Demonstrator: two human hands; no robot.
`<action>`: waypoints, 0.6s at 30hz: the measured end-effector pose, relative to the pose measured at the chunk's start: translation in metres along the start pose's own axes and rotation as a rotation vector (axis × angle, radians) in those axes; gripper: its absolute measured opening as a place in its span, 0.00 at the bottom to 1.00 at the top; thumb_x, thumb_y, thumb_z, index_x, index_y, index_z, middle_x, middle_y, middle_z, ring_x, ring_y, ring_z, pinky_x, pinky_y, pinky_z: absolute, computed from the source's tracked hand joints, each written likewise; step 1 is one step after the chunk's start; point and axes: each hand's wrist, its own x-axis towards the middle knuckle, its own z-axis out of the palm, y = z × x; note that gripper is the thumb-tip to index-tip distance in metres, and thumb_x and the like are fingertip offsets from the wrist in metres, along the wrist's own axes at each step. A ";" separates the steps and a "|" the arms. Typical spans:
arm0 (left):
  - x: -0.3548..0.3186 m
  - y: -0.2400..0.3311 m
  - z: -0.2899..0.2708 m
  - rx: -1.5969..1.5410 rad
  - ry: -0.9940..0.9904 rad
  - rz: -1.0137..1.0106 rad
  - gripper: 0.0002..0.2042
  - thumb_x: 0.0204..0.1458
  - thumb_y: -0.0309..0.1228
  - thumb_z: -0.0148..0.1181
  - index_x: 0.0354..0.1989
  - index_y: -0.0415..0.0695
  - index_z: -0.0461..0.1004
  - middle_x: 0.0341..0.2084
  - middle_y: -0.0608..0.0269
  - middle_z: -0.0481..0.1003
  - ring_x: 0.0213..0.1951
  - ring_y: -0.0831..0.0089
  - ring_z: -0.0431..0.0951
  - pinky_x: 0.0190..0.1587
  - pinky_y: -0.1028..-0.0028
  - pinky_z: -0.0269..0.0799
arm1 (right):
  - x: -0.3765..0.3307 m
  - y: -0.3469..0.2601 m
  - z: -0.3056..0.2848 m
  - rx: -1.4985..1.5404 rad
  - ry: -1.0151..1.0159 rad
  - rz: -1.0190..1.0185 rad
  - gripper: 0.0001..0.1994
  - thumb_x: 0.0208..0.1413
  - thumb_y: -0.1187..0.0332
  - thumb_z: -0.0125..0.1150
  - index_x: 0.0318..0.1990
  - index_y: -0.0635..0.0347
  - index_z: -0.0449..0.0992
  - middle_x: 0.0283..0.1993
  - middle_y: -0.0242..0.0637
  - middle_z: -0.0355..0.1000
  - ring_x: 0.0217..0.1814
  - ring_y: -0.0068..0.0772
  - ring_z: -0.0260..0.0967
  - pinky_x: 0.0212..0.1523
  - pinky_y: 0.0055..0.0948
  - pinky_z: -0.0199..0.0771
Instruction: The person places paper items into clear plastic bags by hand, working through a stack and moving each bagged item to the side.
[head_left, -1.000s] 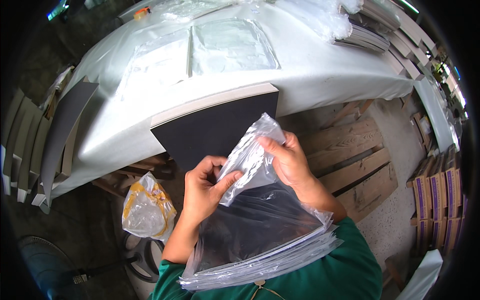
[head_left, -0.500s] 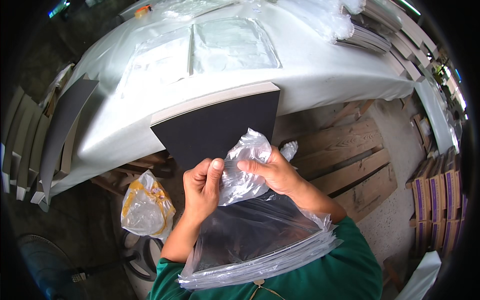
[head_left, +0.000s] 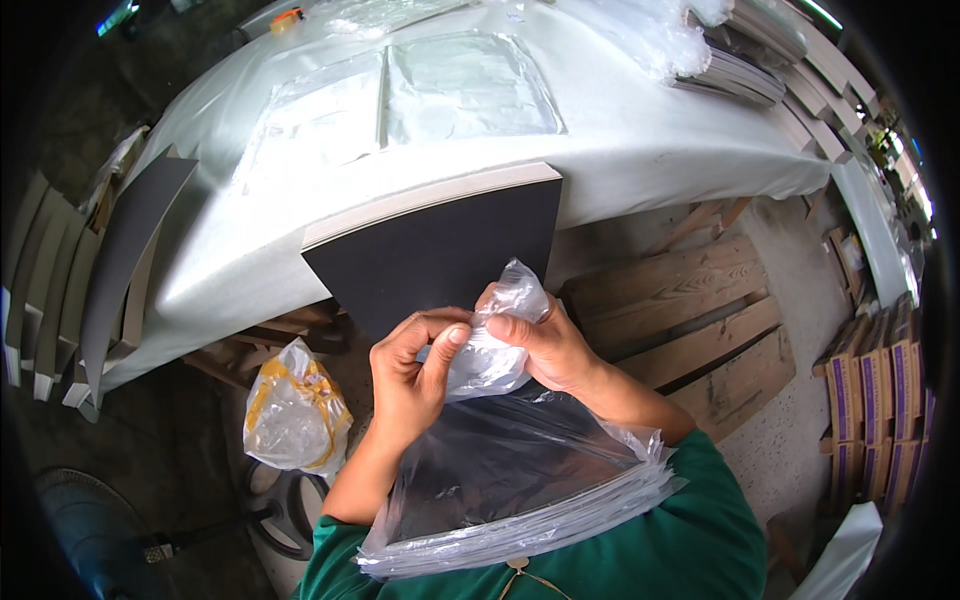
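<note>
A crumpled clear plastic bag (head_left: 495, 355) is bunched between my hands in front of my chest. My right hand (head_left: 545, 345) grips it, with the thumb pressed over the plastic. The thumb and index finger of my left hand (head_left: 415, 365) pinch its left edge. Below my hands, a stack of clear plastic bags (head_left: 520, 530) lies against my body, on top of something dark. Just beyond stands a stack of black boards (head_left: 430, 250) with pale edges, leaning over the front of the table.
A white-covered table (head_left: 640, 140) carries flat clear plastic sleeves (head_left: 470, 90) and an orange tape dispenser (head_left: 287, 20). More boards (head_left: 130, 260) stand at the left. A plastic bag with yellow tape (head_left: 297, 415) hangs above a fan base (head_left: 285, 510). A wooden pallet (head_left: 690, 330) and stacked cartons (head_left: 875, 400) are at the right.
The plastic bag has been gathered more tightly into my right hand. My left fingers have moved right and closer to the right hand, changing their pinch on the plastic.
</note>
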 end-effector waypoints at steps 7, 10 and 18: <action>-0.005 0.001 -0.001 -0.093 -0.005 -0.134 0.05 0.50 0.27 0.53 0.26 0.38 0.70 0.26 0.61 0.75 0.27 0.75 0.71 0.34 0.77 0.63 | -0.003 0.002 -0.004 0.126 -0.004 -0.021 0.11 0.45 0.69 0.60 0.37 0.62 0.69 0.23 0.28 0.64 0.24 0.16 0.59 0.26 0.19 0.59; 0.000 -0.001 -0.007 0.054 -0.143 0.019 0.07 0.52 0.29 0.51 0.25 0.39 0.69 0.25 0.62 0.74 0.26 0.75 0.71 0.34 0.78 0.64 | 0.000 -0.007 0.008 0.061 0.055 0.040 0.13 0.46 0.66 0.60 0.38 0.62 0.68 0.23 0.27 0.64 0.25 0.14 0.59 0.25 0.16 0.58; -0.003 -0.008 -0.024 -0.448 -0.201 -0.330 0.09 0.52 0.36 0.52 0.25 0.44 0.68 0.17 0.68 0.68 0.24 0.78 0.69 0.28 0.76 0.66 | -0.006 -0.029 -0.022 -0.364 -0.253 0.011 0.10 0.50 0.69 0.56 0.39 0.62 0.71 0.32 0.30 0.71 0.36 0.17 0.65 0.37 0.19 0.64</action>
